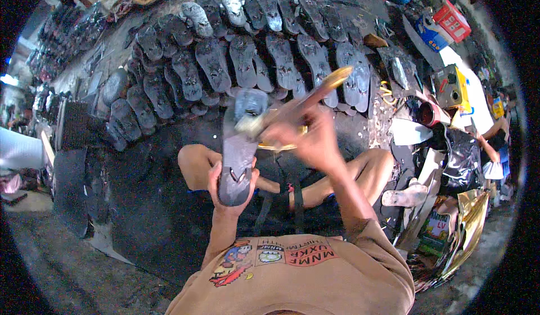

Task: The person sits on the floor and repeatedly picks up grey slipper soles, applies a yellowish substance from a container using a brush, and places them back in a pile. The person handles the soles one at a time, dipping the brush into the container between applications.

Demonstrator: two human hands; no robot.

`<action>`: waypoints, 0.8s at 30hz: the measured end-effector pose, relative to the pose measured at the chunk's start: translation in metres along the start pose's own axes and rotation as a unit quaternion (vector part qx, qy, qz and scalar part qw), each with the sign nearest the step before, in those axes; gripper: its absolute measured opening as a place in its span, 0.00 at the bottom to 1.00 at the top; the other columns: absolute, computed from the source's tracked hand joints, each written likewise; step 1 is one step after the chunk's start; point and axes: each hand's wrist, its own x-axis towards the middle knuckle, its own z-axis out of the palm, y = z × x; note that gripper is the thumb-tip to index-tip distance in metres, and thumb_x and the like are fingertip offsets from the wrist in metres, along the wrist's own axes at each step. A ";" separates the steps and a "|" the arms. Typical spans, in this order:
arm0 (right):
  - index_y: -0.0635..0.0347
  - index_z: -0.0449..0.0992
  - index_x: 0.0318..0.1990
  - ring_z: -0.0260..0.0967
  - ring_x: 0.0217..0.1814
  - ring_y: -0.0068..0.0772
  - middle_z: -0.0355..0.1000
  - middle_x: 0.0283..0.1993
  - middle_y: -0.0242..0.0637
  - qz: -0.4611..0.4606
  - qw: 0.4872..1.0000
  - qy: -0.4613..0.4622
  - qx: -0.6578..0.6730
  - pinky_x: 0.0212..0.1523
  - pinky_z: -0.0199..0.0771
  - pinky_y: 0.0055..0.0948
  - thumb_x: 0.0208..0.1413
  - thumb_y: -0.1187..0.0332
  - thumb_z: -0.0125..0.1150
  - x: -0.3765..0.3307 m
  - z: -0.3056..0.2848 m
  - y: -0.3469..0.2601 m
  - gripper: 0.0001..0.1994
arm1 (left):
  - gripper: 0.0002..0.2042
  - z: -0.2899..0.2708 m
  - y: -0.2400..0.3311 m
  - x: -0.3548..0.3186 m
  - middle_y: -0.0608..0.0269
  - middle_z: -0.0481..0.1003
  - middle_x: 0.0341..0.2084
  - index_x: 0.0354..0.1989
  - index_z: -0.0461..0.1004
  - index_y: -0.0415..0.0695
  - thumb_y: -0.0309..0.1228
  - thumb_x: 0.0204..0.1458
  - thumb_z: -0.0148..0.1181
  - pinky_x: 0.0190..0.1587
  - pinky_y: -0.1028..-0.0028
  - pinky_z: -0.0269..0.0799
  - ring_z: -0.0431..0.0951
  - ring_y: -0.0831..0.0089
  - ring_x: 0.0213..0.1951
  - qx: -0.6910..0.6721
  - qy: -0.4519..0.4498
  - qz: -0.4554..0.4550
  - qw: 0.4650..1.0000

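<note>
Fingers of the left hand point(229, 209) press both edges of the sandal point(239, 155) above the mat point(152, 186), palm hidden beneath, while the blurred right hand point(314, 141) curls around a tool point(316, 94) whose pale end overlaps the sandal, contact being indeterminate.

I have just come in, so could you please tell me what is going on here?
The left hand holds a dark sole by its near end. The right hand grips a blurred wooden-handled tool that reaches across it; contact is unclear. Rows of dark footwear lie beyond.
</note>
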 end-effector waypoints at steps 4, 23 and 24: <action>0.58 0.78 0.26 0.75 0.32 0.45 0.77 0.30 0.40 -0.193 0.959 0.081 -0.191 0.32 0.74 0.39 0.43 0.64 0.81 0.034 0.032 0.007 0.14 | 0.30 -0.037 -0.004 -0.006 0.51 0.76 0.52 0.59 0.71 0.38 0.53 0.59 0.56 0.49 0.54 0.80 0.78 0.58 0.51 0.053 -0.042 -0.080 0.994; 0.64 0.84 0.39 0.80 0.31 0.25 0.84 0.32 0.41 -0.081 0.957 0.230 -0.160 0.35 0.79 0.28 0.52 0.65 0.78 0.042 -0.050 -0.004 0.13 | 0.26 0.036 -0.005 -0.011 0.52 0.80 0.49 0.66 0.69 0.42 0.47 0.66 0.47 0.38 0.63 0.80 0.81 0.63 0.37 0.056 0.103 -0.067 0.991; 0.63 0.85 0.40 0.80 0.32 0.25 0.83 0.32 0.39 -0.041 0.982 0.130 -0.130 0.36 0.79 0.28 0.53 0.66 0.77 0.022 -0.038 -0.011 0.12 | 0.29 0.034 -0.004 -0.002 0.54 0.80 0.47 0.62 0.69 0.40 0.51 0.61 0.54 0.45 0.62 0.80 0.82 0.62 0.42 0.278 0.059 -0.018 0.959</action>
